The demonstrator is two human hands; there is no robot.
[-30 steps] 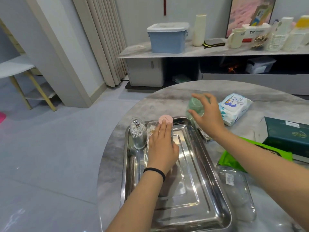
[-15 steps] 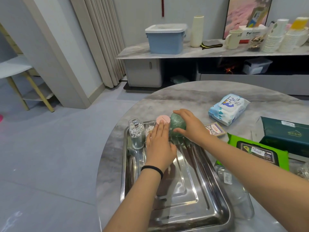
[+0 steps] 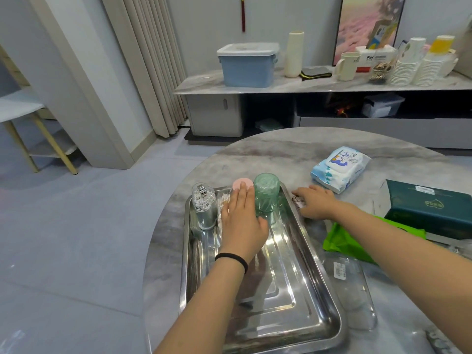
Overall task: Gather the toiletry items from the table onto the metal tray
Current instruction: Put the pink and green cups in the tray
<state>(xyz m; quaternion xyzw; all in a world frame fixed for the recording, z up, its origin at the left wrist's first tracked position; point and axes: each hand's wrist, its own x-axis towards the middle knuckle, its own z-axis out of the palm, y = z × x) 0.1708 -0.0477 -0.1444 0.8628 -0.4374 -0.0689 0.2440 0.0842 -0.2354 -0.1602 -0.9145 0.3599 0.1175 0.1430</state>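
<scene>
The green cup stands mouth-down at the far end of the metal tray, next to a pink round item and a clear cotton-swab jar near the tray's far-left corner. The step in hand looks like fetching the next item: the right hand lies on the counter just outside the tray's right rim, its fingers curled over a small flat packet, though whether they have closed on it I cannot tell. The left hand rests flat in the tray, fingers straight and together, gripping nothing, touching the cup's side.

The next move probably calls for lifting the packet over the raised rim and setting it on the tray's bare near half. Still on the counter: a blue-and-white wipes pack toward the far edge, a green pouch and a dark green box toward the right edge, and a clear plastic package just beside the tray's near-right rim.
</scene>
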